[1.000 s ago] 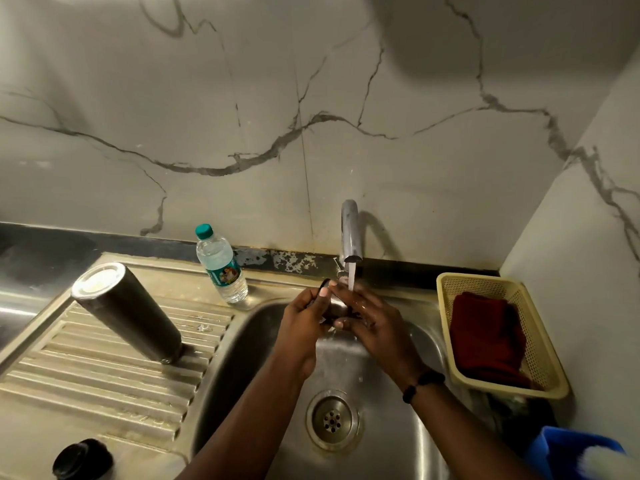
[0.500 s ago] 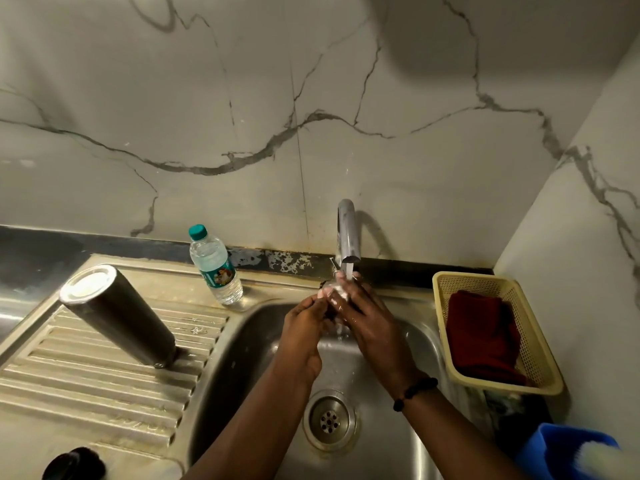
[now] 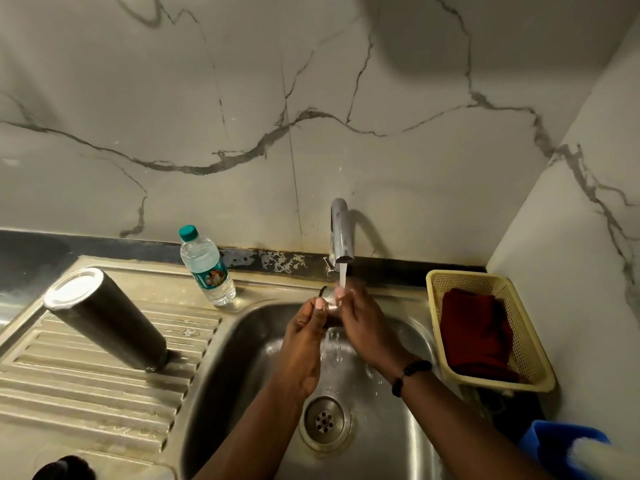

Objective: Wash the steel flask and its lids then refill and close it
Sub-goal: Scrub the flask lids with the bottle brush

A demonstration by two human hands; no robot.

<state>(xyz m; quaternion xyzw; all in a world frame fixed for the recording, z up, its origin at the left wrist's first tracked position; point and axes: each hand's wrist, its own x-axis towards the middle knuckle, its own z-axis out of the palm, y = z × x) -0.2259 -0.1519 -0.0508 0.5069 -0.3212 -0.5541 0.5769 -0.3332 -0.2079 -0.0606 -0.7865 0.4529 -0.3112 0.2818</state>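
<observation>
**Q:** Entry: where does the flask stand, and why there?

**A:** You have the steel flask point(image 3: 105, 318) mouth-down on the ribbed drainboard point(image 3: 86, 382), left of the sink point(image 3: 242, 344), leaning in this wide view. My reading: inverted so it drains along the grooves. One black lid point(image 3: 64, 468) sits at the drainboard's near edge, well apart from the flask and only partly in frame.

**Q:** Hands?

**A:** Both are together under the tap point(image 3: 341, 233), right in the running stream. Your left hand point(image 3: 306, 336) has its fingers curled round a small dark object point(image 3: 325, 292), likely the other lid, though it is mostly hidden. Your right hand point(image 3: 363, 325) closes over it from the other side, fingertips in the water. You hold it high and close to the spout so the flow strikes it directly and the runoff falls to the drain point(image 3: 325, 420).

**Q:** Refill supply?

**A:** The water bottle point(image 3: 207, 266), capped, stands upright on the sink's back ledge, near the tap. Judgement: parked within reach for refilling. The red cloth point(image 3: 476, 336) lies in the yellow basket point(image 3: 535, 344) to the right, out of the splash.
</observation>
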